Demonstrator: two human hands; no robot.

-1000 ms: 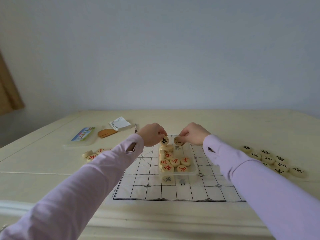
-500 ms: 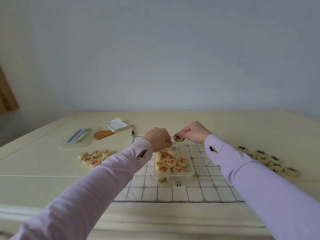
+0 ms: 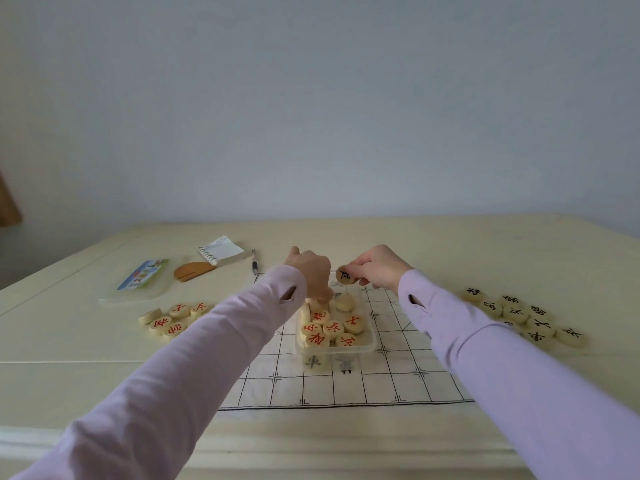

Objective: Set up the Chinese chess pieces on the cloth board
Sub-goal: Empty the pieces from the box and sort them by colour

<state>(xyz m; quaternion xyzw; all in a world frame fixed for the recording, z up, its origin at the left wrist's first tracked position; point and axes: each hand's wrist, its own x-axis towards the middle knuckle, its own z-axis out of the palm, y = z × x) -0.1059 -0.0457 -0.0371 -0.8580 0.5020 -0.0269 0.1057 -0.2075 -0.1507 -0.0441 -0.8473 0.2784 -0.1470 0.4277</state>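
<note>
Cream table (image 3: 450, 244) under a pale wall carries the cloth board (image 3: 381, 382). A clear box (image 3: 367, 347) full of pieces stands on its grid, with loose red pieces (image 3: 169, 318) off the board to the left and black pieces (image 3: 519, 313) to the right. Into the box's far end the left hand (image 3: 308, 271) dips curled fingers, though I cannot tell whether they hold anything, while the right hand (image 3: 379, 268) pinches one black-marked piece (image 3: 345, 275) on edge above the box's far rim.

My sleeves (image 3: 173, 375) are pale lilac. The cream piece (image 3: 345, 275) I pinch bears a black character; the boxed pieces (image 3: 332, 329) bear red ones.
</note>
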